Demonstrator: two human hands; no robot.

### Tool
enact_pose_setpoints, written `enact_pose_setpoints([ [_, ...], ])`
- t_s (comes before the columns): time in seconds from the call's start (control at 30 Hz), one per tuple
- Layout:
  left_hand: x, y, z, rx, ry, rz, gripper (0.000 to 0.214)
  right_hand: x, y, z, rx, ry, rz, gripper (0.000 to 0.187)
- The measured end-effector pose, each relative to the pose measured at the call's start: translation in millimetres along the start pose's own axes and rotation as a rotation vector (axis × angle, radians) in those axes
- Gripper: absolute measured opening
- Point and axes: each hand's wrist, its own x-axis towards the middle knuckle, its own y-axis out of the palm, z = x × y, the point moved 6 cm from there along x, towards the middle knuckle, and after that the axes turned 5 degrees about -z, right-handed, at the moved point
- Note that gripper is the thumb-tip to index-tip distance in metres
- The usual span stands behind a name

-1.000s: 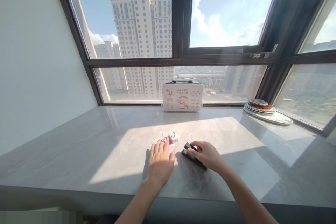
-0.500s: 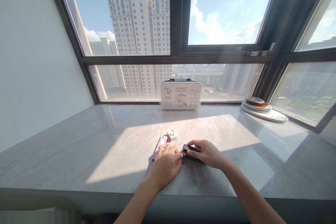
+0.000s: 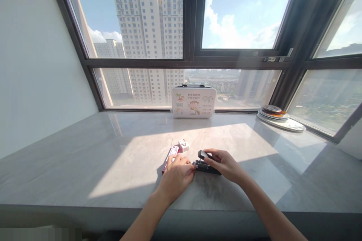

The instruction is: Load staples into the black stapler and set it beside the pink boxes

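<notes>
A black stapler point(image 3: 207, 167) lies on the grey stone sill with its top arm raised off the base. My right hand point(image 3: 223, 162) grips that raised arm between thumb and fingers. At the stapler's front end, the thumb and fingertips of my left hand point(image 3: 177, 175) close on the tip of the base. Partly under my left fingers is a flat red-and-white box point(image 3: 172, 152). Just beyond it stands a small white box point(image 3: 183, 145) with a printed picture.
Against the window stands a white case point(image 3: 194, 102) with cartoon prints and a dark handle. A stack of plates or lids point(image 3: 278, 118) sits in the right corner. The sill's front edge point(image 3: 181, 209) runs close to my forearms.
The stapler's top arm has swung up from its base, lifted by my right hand. My left hand stays at the front end. The view has shifted slightly.
</notes>
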Motion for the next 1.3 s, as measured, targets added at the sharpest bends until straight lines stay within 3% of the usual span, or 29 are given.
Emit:
enact_pose_setpoints([
  [0.33, -0.2, 0.1, 1.5, -0.016, 0.008, -0.022, 0.015, -4.0, 1.0, -8.7, 0.103, 0.024, -0.047, 0.049],
  [0.5, 0.9, -4.5, 3.1, -0.104, -0.012, -0.050, 0.015, -3.0, 1.9, 1.1, -0.022, -0.005, -0.007, 0.049],
  [0.67, -3.3, -18.0, 32.2, -0.061, -0.235, -0.316, 0.017, 1.8, 5.8, 11.8, -0.175, 0.007, 0.082, 0.044],
  [0.77, -7.2, -13.8, 49.3, -0.012, -0.310, -0.420, 0.024, 5.6, 6.2, 13.3, -0.247, 0.044, 0.112, 0.039],
  [0.87, -7.5, 3.3, 53.9, 0.055, -0.277, -0.353, 0.046, 7.7, 7.0, 15.0, -0.282, 0.067, 0.127, 0.034],
  [1.0, -6.8, 25.9, 52.7, 0.153, -0.254, -0.156, 0.075, 7.8, 11.1, 16.8, -0.339, 0.076, 0.135, 0.027],
  [1.13, -2.2, 34.9, 53.7, 0.177, -0.276, -0.046, 0.076, 8.8, 14.6, 16.6, -0.365, 0.076, 0.131, 0.021],
  [1.3, 8.6, 37.6, 53.2, 0.148, -0.286, -0.029, 0.072, 12.3, 16.0, 10.7, -0.323, 0.137, 0.059, 0.021],
])
